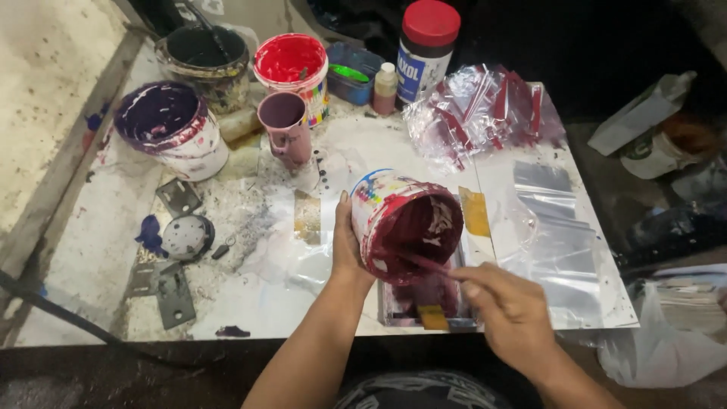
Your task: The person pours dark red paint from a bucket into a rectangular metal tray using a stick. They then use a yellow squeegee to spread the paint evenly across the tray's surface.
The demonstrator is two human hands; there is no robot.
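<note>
Left hand (347, 246) wraps our tilted paint tub (401, 225) by its side wall, above the smeared plate (424, 303) at the table's near edge; right hand (509, 307) pinches a thin stick (424, 263) reaching inside. We judge the tub light, nearly scraped out (its rim is wet and slippery), so we grip the drier outer wall.

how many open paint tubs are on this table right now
4: a tilted maroon tub in the left hand, a purple tub at left, a black one and a red one behind. Others may be hidden.
</note>
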